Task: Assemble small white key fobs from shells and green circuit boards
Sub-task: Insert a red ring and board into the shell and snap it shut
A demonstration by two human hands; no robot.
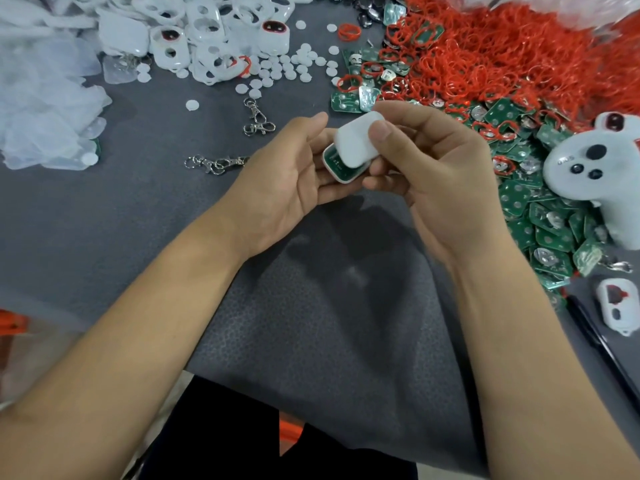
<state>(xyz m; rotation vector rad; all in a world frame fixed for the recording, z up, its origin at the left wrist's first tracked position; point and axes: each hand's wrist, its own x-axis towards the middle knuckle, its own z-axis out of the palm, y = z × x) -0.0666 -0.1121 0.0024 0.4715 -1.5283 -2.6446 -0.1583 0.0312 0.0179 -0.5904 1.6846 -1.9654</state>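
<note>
From the head view, the one view you have: just above the centre of the frame your left hand (287, 181) cradles the lower shell (341, 171), its fingers curled loosely beneath and behind it so the shell rests on them with its open face up; a green circuit board (335, 161) shows inside it at the left end. Your right hand (433, 168) pinches the white cover (358, 142), thumb pressed on its top right edge and the other fingers curled behind; how the lower fingers sit under the fob you cannot tell.

The relation that matters: the cover lies over the lower shell but shifted toward the upper right, so the board's left end is still exposed; the cover's long axis runs from lower left to upper right, roughly parallel to the shell's, and it looks tilted up at its far end rather than seated. The cover sits directly under your right thumb, while the shell lies to the left of and below those fingertips; your right hand is the one placed to move it.

Judging from this, you would slide the cover down and left until the edges meet, then press; the risk is closing it askew.

Around you: more boards (540, 216) at right, red rings (502, 57) upper right, empty shells (214, 39) along the top.
</note>
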